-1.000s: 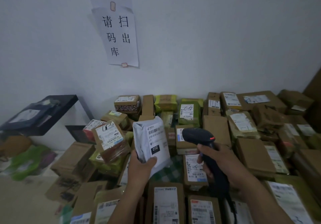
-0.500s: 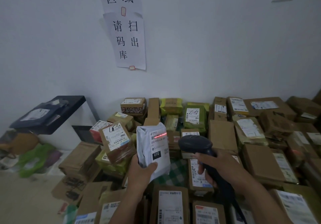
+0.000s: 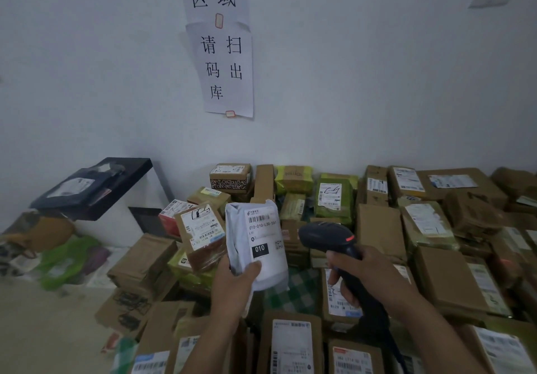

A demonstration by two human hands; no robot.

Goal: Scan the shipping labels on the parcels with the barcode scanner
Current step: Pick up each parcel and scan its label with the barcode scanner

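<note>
Head camera view: a white parcel [image 3: 258,260] is held upright in the left hand [image 3: 232,283], with the thumb pressed across the lower front of the bag and the remaining fingers curled behind it. The shipping label [image 3: 266,237] is turned toward the camera. Its barcode [image 3: 259,218] is located near the top edge, well above the thumb, and a black block marked 010 is printed just above the thumb. The barcode scanner [image 3: 328,235] is gripped by its handle in the right hand [image 3: 366,272], the fingers being wrapped round the handle. The scanner head projects up and to the left of this grip and is aimed toward the label. Scanner head and parcel are near each other but apart. Whether the trigger is pressed cannot be determined. Below and between the two grips, a green checked cloth [image 3: 293,286] is exposed. Brown cardboard boxes [image 3: 447,280], most fitted with white labels, are packed closely around and beyond both hands. A taped brown box [image 3: 203,234] stands tilted just left of the held parcel, and a green packet [image 3: 332,199] lies beyond the scanner head. Paper sheets [image 3: 226,68] with black characters are fixed to the wall above. Well to the left of the left hand, a black shelf [image 3: 130,167] carries a dark flat packet [image 3: 72,189].
</note>
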